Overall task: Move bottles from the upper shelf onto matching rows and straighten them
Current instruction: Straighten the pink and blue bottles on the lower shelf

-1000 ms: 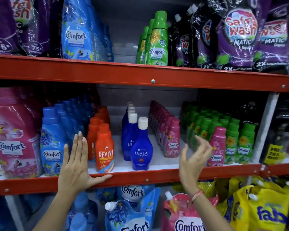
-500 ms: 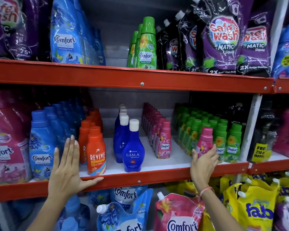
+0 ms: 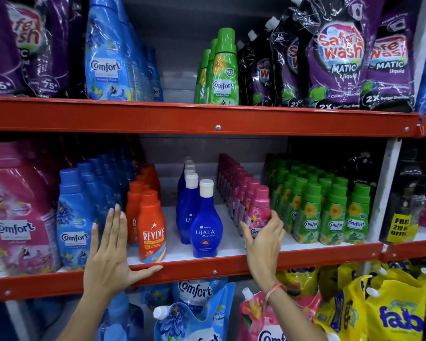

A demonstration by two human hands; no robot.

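My right hand (image 3: 263,239) is closed around a small pink Comfort bottle (image 3: 260,205), which stands upright at the front of the pink row (image 3: 234,178) on the middle shelf (image 3: 214,271). Small green Comfort bottles (image 3: 330,205) fill the rows just to its right. My left hand (image 3: 111,252) lies flat with its fingers against the blue Comfort bottles (image 3: 74,217) and its thumb along the red shelf edge, holding nothing. On the upper shelf (image 3: 217,119) stand tall green Comfort bottles (image 3: 224,70) and large blue Comfort bottles (image 3: 106,52).
Orange Revive bottles (image 3: 151,225) and blue Ujala bottles (image 3: 205,222) stand between my hands. A big pink Comfort bottle (image 3: 20,212) is at far left. Purple Safewash pouches (image 3: 340,57) crowd the upper right. Refill pouches (image 3: 391,311) hang below the shelf.
My right hand closed on the pink bottle that stood in front of the green rows and carried it left to the front of the pink row. My left hand stayed put.
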